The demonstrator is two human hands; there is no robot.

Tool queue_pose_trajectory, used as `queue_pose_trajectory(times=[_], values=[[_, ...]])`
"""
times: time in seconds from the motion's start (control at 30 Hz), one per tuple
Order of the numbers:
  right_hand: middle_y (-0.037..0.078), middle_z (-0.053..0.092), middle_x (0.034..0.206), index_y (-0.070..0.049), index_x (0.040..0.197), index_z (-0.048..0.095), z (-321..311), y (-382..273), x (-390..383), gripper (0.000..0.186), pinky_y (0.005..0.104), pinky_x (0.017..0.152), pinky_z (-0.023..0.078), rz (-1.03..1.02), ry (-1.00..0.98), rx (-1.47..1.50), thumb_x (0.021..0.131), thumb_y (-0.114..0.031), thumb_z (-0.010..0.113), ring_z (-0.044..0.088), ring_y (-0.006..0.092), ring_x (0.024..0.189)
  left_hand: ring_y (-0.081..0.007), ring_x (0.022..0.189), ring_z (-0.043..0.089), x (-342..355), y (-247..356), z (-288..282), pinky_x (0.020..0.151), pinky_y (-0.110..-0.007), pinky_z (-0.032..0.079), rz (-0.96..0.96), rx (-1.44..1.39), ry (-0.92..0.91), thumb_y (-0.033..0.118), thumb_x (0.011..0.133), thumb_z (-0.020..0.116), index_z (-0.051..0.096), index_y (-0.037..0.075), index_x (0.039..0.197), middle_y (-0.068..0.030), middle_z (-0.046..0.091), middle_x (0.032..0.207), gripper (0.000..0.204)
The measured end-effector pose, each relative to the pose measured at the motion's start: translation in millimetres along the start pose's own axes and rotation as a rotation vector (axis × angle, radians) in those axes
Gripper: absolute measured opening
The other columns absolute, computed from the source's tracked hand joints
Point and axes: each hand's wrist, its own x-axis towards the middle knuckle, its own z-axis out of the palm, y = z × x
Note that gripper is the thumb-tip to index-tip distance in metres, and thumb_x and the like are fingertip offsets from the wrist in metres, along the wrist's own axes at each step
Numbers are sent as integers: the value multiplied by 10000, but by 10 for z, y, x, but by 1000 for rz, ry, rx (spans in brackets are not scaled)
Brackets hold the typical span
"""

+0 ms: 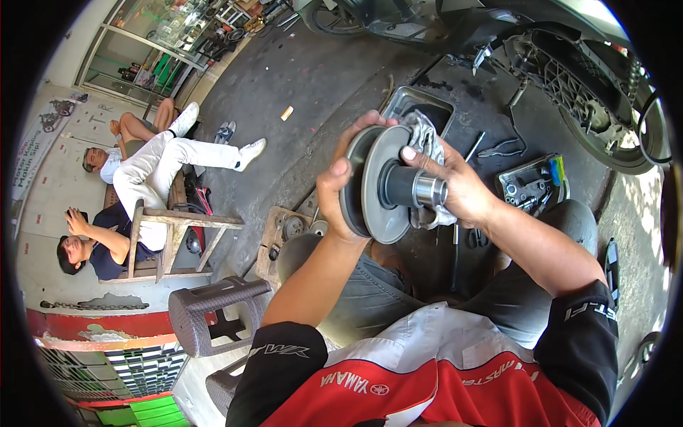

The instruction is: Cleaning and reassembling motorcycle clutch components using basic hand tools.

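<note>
In front of my lap I hold a grey metal scooter pulley [380, 196], two round discs with a short, shiny tube sticking out toward the right. My left hand [334, 196] is closed around the left disc's rim, its thumb raised at the edge. A crumpled grey-white rag [425, 135] is bunched in my right hand [462, 186], pressed against the right disc. The right thumb lies on top by the tube; most of the other right fingers are hidden behind the rag and the pulley.
Beyond my hands lies a dark tray [445, 107]. Pliers [501, 148] and a tray of sockets and small parts [563, 186] sit to the right, near a scooter [576, 92]. At left stand a woven-pattern stool [196, 327] and a wooden bench [171, 217] with two people.
</note>
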Motion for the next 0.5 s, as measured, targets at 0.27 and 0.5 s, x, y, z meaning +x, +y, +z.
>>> queue_pose_trajectory(times=[0.27, 0.5], values=[[35, 715, 908, -75, 1238, 669, -365, 102, 43, 540, 250, 477, 501, 363, 11, -149, 927, -514, 714, 648, 94, 625, -341, 1305, 559, 51, 79, -117, 1137, -436, 427, -424, -38, 276, 307, 966, 557, 522, -24, 1450, -196, 582, 1418, 587], [63, 690, 788, -15, 1148, 709, -492, -27, 113, 382, 240, 374, 405, 168, 50, -283, 940, -336, 719, 539, 71, 442, -409, 1229, 626, 41, 380, -30, 1063, -452, 481, 13, 1261, -195, 406, 691, 923, 536, -70, 1405, -267, 555, 1417, 942]])
